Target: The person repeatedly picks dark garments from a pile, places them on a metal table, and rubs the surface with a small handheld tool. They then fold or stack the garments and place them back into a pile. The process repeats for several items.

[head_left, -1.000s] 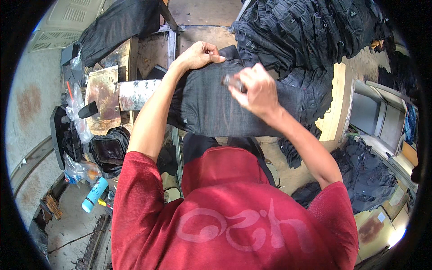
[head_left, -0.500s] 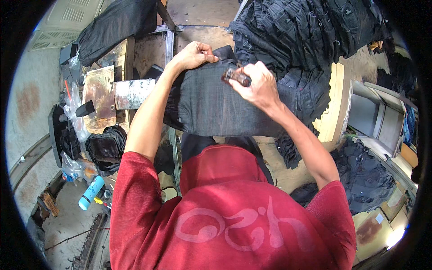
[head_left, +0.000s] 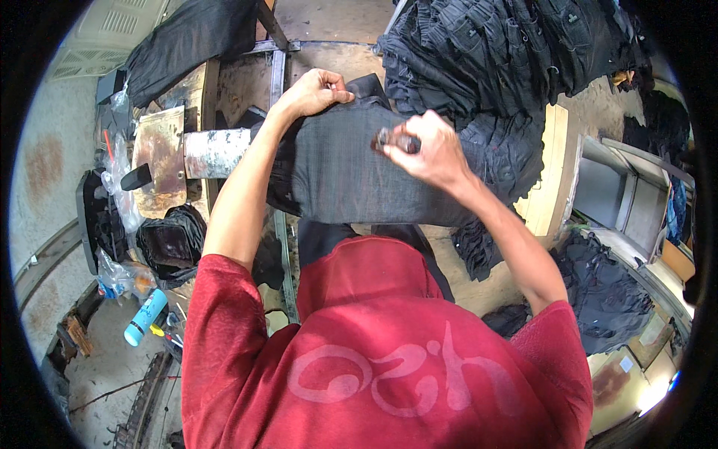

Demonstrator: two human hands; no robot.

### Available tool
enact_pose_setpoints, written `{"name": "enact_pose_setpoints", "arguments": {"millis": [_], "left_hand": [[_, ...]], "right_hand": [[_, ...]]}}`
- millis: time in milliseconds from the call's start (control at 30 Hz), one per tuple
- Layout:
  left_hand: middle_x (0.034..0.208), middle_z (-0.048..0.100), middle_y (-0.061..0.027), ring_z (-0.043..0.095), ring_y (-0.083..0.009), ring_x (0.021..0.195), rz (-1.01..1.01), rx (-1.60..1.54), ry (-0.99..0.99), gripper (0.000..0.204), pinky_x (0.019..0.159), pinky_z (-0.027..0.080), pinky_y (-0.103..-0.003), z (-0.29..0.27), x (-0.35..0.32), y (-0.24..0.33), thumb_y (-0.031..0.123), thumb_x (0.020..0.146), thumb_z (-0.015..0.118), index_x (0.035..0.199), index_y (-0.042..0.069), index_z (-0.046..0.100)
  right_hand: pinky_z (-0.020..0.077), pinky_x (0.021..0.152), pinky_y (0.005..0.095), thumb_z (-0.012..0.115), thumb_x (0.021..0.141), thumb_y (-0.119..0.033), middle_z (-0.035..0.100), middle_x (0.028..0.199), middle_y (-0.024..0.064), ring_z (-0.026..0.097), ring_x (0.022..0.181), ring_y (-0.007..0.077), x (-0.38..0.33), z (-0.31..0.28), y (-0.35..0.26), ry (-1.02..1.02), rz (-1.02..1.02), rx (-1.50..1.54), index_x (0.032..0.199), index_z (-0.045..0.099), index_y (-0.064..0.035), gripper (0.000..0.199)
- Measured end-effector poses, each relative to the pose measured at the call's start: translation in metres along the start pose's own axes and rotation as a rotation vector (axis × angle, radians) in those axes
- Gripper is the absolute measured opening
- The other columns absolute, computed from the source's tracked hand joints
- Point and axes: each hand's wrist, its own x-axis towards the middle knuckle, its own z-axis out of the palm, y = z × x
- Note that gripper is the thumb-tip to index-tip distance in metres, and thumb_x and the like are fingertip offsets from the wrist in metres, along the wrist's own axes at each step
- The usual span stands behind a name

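A dark grey denim garment (head_left: 351, 172) lies stretched flat across a support in front of me, apparently drawn over the pale, paint-scuffed cylinder (head_left: 217, 153) that sticks out at its left. My left hand (head_left: 318, 93) rests at the garment's far edge, fingers pinched on the fabric there. In my closed right hand (head_left: 434, 153) is a small brown hand tool (head_left: 384, 139) with a shiny, worn front end. It is over the upper right part of the denim; whether it touches the cloth I cannot tell. The hand hides its rear.
A big heap of dark denim garments (head_left: 464, 60) rises at the far right, close to my right hand. More dark clothes (head_left: 602, 292) lie at the right. On the left are a stained board (head_left: 158, 153), an open black container (head_left: 170, 243) and a light blue bottle (head_left: 146, 318).
My right hand and the tool have shifted slightly right and nearer to me over the denim. My left hand keeps its pinch at the far edge. The whole view has moved slightly.
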Motion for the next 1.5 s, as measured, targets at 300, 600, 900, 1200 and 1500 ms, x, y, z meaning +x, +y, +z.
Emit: {"name": "enact_pose_setpoints", "arguments": {"millis": [300, 600, 900, 1200, 1500], "left_hand": [[0.091, 0.071, -0.0067, 0.066, -0.0206, 0.085, 0.161, 0.333, 0.37, 0.03, 0.078, 0.052, -0.036, 0.003, -0.029, 0.025, 0.031, 0.089, 0.082, 0.098, 0.005, 0.071], [0.128, 0.066, -0.013, 0.06, -0.0336, 0.123, 0.255, 0.699, 0.582, 0.053, 0.106, 0.045, -0.044, 0.028, -0.151, 0.023, 0.039, 0.092, 0.077, 0.132, 0.007, 0.063], [0.135, 0.06, -0.0192, 0.056, -0.0394, 0.128, 0.35, 0.587, 0.948, 0.041, 0.11, 0.041, -0.05, 0.023, -0.163, 0.001, 0.012, 0.092, 0.073, 0.13, 0.003, 0.061], [0.145, 0.048, -0.0227, 0.044, -0.0344, 0.141, -0.189, -0.464, 1.144, 0.081, 0.119, 0.034, -0.044, 0.11, -0.245, -0.066, 0.034, 0.089, 0.082, 0.144, -0.004, 0.036], [0.157, 0.021, -0.0508, 0.014, -0.0556, 0.155, -0.334, -0.378, 0.429, 0.113, 0.128, 0.009, -0.055, 0.087, -0.231, -0.049, 0.066, 0.081, 0.079, 0.146, -0.019, 0.041]], "right_hand": [[0.0532, 0.07, 0.0409, 0.082, 0.08, -0.032, 0.068, 0.082, 0.0078, 0.061, 0.081, 0.029, -0.104, -0.016, -0.047, -0.54, 0.017, 0.233, 0.089, 0.077, -0.0075, 0.026], [0.0532, 0.072, 0.0422, 0.084, 0.083, -0.034, 0.072, 0.084, 0.0141, 0.064, 0.078, 0.0306, -0.026, 0.016, -0.063, -0.134, 0.236, 0.256, 0.094, 0.075, -0.0025, 0.034], [0.053, 0.071, 0.0436, 0.084, 0.081, -0.043, 0.071, 0.088, 0.017, 0.065, 0.077, 0.0317, 0.015, 0.056, -0.085, 0.009, 0.083, 0.052, 0.097, 0.078, -0.0075, 0.039], [0.0525, 0.077, 0.0396, 0.086, 0.082, -0.032, 0.073, 0.093, 0.0135, 0.063, 0.083, 0.0285, 0.049, 0.096, -0.172, -0.315, -0.108, 0.293, 0.109, 0.076, -0.005, 0.039], [0.0518, 0.098, 0.0483, 0.083, 0.084, -0.036, 0.072, 0.106, 0.0155, 0.063, 0.114, 0.0383, 0.205, 0.217, -0.276, -0.479, -0.226, 0.253, 0.149, 0.049, -0.0068, 0.079]]}}
